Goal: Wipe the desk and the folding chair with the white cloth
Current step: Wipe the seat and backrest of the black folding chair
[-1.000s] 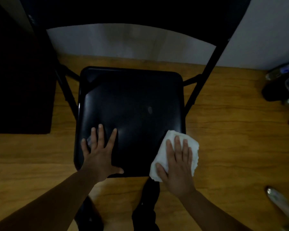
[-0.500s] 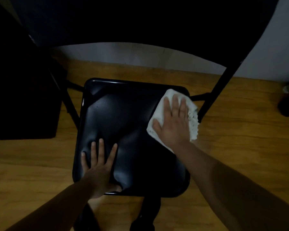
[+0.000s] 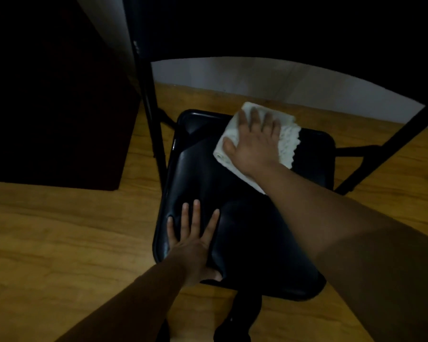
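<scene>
**Cloth at the back of the seat, both palms down**

Over on the left, a dark block of furniture [image 3: 52,95] is sitting deep in shadow, standing on the wooden floor [image 3: 59,230]; what it is, the dim light is not showing. Moving across, the left hand [image 3: 193,243] is lying flat on the near left part of the black folding chair [image 3: 252,243] seat, fingers straight and spread, holding nothing, just pressing down on the glossy surface. Further right and up, the right hand [image 3: 255,141] is pressing flat on the white cloth [image 3: 286,144], fingers straight and fanned over it, not pinching it. The cloth is lying folded at the far edge of the seat, towards the right, its lacy edge poking out past the fingers. The chair's backrest is arching dark across the top, and its frame bar is running down at the far right.
</scene>
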